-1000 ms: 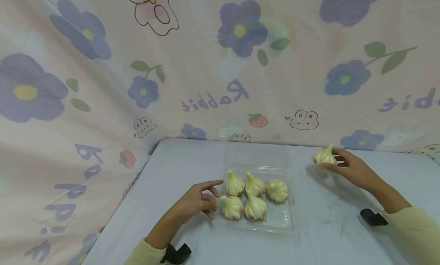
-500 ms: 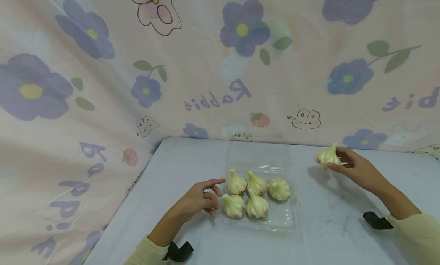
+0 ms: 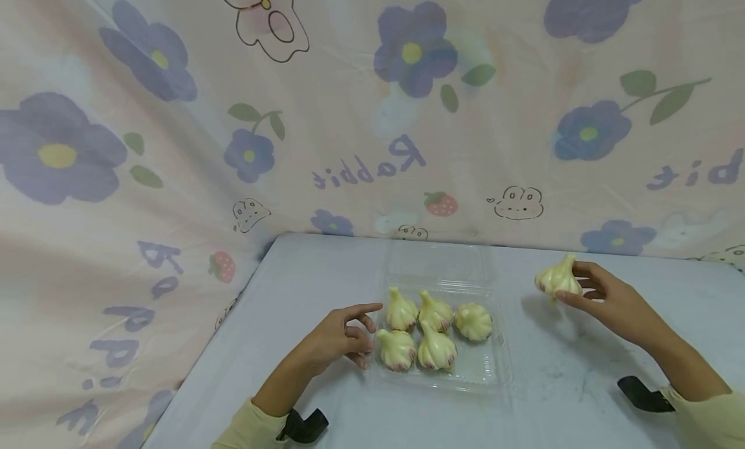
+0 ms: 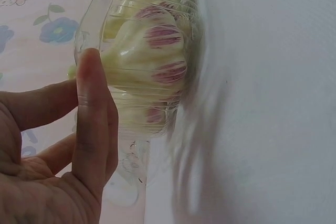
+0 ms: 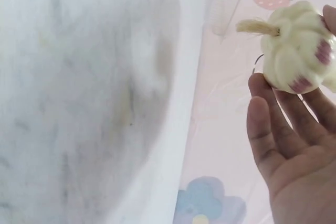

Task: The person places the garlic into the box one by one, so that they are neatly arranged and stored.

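In the head view, my right hand [image 3: 611, 300] grips a pale garlic bulb [image 3: 560, 277] above the table, right of a clear plastic box. The right wrist view shows that garlic bulb [image 5: 296, 48] with purple streaks and a dry root tuft, pinched in the fingers. Several more garlic bulbs [image 3: 436, 349] sit in the clear plastic box [image 3: 474, 371]. My left hand [image 3: 334, 339] is at the box's left side, index finger extended and the others loosely bent. In the left wrist view, a fingertip [image 4: 90, 59] is at the box rim; whether it presses is unclear.
The box's clear lid [image 3: 439, 264] lies folded back behind it on the white table [image 3: 326, 268]. A patterned curtain [image 3: 349, 112] hangs along the back and left edges. Black wrist mounts [image 3: 305, 426] are on both forearms.
My right hand has come slightly down and nearer with the garlic bulb still in its grip. The left hand and the box hold their places, apart from a small camera shift.
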### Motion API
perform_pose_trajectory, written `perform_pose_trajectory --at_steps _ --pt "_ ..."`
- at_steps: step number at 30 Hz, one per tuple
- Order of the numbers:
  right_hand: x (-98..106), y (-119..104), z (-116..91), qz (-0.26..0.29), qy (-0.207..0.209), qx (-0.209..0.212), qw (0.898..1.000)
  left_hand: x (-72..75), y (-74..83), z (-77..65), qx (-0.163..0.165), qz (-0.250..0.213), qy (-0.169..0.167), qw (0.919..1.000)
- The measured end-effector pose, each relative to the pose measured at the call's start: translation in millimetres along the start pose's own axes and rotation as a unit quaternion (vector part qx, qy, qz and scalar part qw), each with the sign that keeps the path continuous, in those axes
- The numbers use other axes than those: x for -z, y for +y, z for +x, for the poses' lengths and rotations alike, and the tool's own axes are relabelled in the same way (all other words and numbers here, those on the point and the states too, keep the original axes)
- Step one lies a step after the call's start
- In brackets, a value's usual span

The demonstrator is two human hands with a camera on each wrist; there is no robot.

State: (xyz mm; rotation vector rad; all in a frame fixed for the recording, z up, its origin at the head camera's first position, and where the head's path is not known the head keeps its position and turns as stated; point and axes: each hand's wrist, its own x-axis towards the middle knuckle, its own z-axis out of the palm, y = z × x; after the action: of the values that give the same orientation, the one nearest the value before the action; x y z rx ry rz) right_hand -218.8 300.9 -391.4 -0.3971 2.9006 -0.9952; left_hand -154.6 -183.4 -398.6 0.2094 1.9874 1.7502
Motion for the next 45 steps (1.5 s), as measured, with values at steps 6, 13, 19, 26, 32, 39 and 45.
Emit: perform_pose_trajectory --at_steps 6,13,19,26,32,39,45 --pt "0 -6 -12 -0.010 0.010 0.002 1.000 -1.7 0.7 1.9 0.003 0.004 0.003 1.0000" --pt "1 -16 -34 -0.021 0.017 -0.010 1.000 -4.6 1.4 4.1 0.005 0.001 -0.004 1.0000" --pt "-4 -31 -41 -0.010 0.017 -0.010 1.000 -2.6 0.1 1.2 0.009 -0.002 0.006 0.9999" --pt "-12 -47 -45 -0.010 0.021 -0.004 1.000 -0.7 0.4 -0.1 0.002 0.000 0.003 1.0000" --pt "-19 -58 -48 -0.010 0.024 0.013 1.000 -0.1 0.7 -1.0 0.000 -0.001 0.003 1.0000" --pt "-23 -73 -50 -0.017 0.026 0.037 0.999 0.9 0.8 -1.0 0.002 0.002 0.004 1.0000" --pt "-27 -85 -52 -0.017 0.026 0.038 0.999 0.7 0.1 -0.3 0.004 0.001 0.005 1.0000"
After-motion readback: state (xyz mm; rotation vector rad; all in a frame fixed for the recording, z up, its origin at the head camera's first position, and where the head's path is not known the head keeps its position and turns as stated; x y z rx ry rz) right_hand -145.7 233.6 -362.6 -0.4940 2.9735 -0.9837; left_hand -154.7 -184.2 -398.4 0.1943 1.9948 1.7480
